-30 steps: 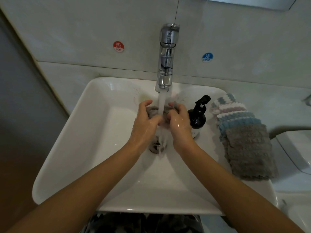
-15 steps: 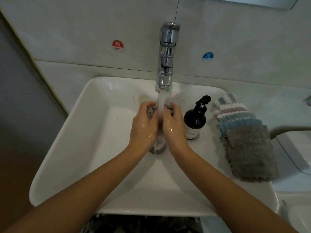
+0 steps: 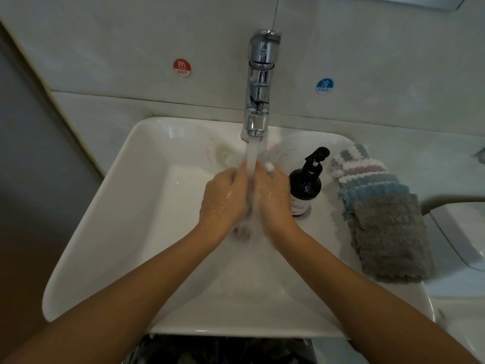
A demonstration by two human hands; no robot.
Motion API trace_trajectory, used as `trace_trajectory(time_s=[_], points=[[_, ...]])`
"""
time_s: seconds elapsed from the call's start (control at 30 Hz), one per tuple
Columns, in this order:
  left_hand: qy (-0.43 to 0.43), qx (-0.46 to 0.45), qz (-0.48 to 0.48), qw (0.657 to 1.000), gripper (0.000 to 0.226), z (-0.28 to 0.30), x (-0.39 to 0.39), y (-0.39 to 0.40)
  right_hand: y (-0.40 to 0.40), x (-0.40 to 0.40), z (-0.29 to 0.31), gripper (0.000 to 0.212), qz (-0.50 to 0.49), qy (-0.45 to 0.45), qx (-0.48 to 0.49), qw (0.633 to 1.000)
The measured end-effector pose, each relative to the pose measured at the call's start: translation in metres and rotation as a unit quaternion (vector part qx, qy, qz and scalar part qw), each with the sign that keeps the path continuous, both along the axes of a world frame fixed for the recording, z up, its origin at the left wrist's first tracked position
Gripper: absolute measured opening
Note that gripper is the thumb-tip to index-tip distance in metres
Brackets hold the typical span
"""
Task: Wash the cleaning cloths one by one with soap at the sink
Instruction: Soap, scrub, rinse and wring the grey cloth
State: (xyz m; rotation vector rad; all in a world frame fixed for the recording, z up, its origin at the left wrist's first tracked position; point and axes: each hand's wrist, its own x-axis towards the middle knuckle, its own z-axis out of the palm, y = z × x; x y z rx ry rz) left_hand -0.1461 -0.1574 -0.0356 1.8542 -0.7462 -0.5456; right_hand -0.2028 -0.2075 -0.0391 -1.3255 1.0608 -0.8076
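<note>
The head camera, the only view, looks down on a white rectangular ceramic sink (image 3: 110, 232). At its centre the left hand (image 3: 223, 198) and right hand (image 3: 274, 198) press together, backs up and fingers curled inward, under the water stream (image 3: 250, 158) falling from one chrome tap (image 3: 258, 82) at twelve o'clock. The grey cleaning cloth (image 3: 249, 190) is squeezed between the palms; only a dark sliver shows in the gap, so its long axis and heading cannot be told. Both hands grip it.

At three o'clock from the hands stands one dark pump soap bottle (image 3: 304, 190), upright, nozzle pointing toward one o'clock. Further toward three o'clock lies an overlapping row of folded fleecy cloths (image 3: 388, 232), about six, grey nearest, then blue and pink; its long axis runs from twelve to five o'clock.

On the wall sit one red HOT sticker (image 3: 182, 67) and one blue COLD sticker (image 3: 324, 86).

Against the earlier frames, the hands have closed tighter and far less cloth shows.
</note>
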Motion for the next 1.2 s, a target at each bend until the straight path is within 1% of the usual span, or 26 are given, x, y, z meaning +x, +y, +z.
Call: trace_trajectory(time_s=[0.1, 0.13, 0.27, 0.3, 0.37, 0.4, 0.47, 0.5, 0.6, 0.63, 0.7, 0.77, 0.83, 0.9, 0.93, 1.0, 1.03, 1.13, 1.17, 1.2], points=[[0.019, -0.035, 0.019, 0.999, 0.046, 0.002, 0.001, -0.001, 0.004, 0.001, 0.002, 0.032, 0.0, 0.016, -0.024, 1.0], [0.018, -0.046, 0.027, 0.998, 0.044, 0.002, 0.001, 0.0, 0.004, 0.001, 0.003, 0.03, 0.004, 0.016, -0.033, 0.999], [-0.003, -0.123, 0.047, 0.991, 0.024, 0.0, 0.003, 0.004, 0.004, -0.004, 0.002, 0.007, 0.041, -0.012, -0.072, 0.996], [0.001, -0.139, 0.046, 0.989, 0.019, 0.001, 0.003, 0.005, 0.003, -0.006, 0.002, 0.005, 0.051, -0.027, -0.067, 0.996], [0.034, -0.161, 0.037, 0.986, 0.009, 0.004, 0.005, 0.005, 0.002, -0.008, 0.001, 0.011, 0.076, -0.034, -0.043, 0.996], [0.048, -0.165, 0.032, 0.985, 0.011, 0.005, 0.006, 0.005, 0.002, -0.01, 0.002, 0.013, 0.092, -0.026, -0.031, 0.995], [0.06, -0.164, 0.019, 0.984, 0.021, 0.005, 0.008, 0.006, 0.001, -0.014, 0.004, 0.01, 0.104, -0.013, -0.018, 0.994], [0.068, -0.166, 0.006, 0.984, 0.029, 0.005, 0.008, 0.007, 0.0, -0.014, 0.004, 0.009, 0.099, -0.016, -0.014, 0.995], [0.109, -0.182, -0.04, 0.976, 0.052, 0.008, 0.0, 0.011, -0.001, -0.013, 0.004, 0.019, 0.07, -0.049, 0.023, 0.996], [0.124, -0.188, -0.048, 0.973, 0.053, 0.009, -0.003, 0.012, -0.001, -0.012, 0.003, 0.02, 0.057, -0.065, 0.039, 0.996], [0.143, -0.183, -0.037, 0.972, 0.044, 0.01, -0.008, 0.01, 0.0, -0.011, 0.002, 0.016, 0.027, -0.095, 0.043, 0.994], [0.126, -0.131, -0.005, 0.983, 0.032, 0.007, -0.009, 0.008, 0.001, -0.01, 0.001, 0.01, 0.008, -0.101, 0.026, 0.995], [0.081, -0.065, 0.008, 0.995, 0.026, -0.002, -0.005, 0.004, 0.003, -0.01, 0.001, 0.008, 0.005, -0.098, 0.014, 0.995], [0.054, -0.015, 0.007, 0.998, 0.03, -0.005, -0.004, 0.003, 0.005, -0.008, 0.003, 0.013, 0.001, -0.113, 0.016, 0.994], [0.05, -0.008, 0.005, 0.999, 0.034, -0.005, -0.004, 0.003, 0.005, -0.008, 0.003, 0.014, -0.002, -0.122, 0.018, 0.992], [0.044, -0.026, 0.012, 0.999, 0.038, -0.003, -0.005, 0.004, 0.005, -0.008, 0.002, 0.013, -0.001, -0.118, 0.007, 0.993], [0.034, -0.043, 0.021, 0.998, 0.035, -0.002, -0.005, 0.004, 0.005, -0.009, 0.002, 0.013, 0.004, -0.104, -0.013, 0.995], [0.002, -0.096, 0.047, 0.994, 0.014, -0.005, -0.002, 0.004, 0.003, -0.008, -0.001, 0.012, 0.027, -0.032, -0.114, 0.993], [0.001, -0.111, 0.045, 0.993, 0.008, -0.006, 0.0, 0.004, 0.002, -0.008, -0.001, 0.011, 0.03, -0.012, -0.136, 0.99], [-0.001, -0.122, 0.042, 0.992, 0.006, -0.007, 0.0, 0.004, 0.003, -0.007, -0.002, 0.01, 0.031, 0.003, -0.149, 0.988]])
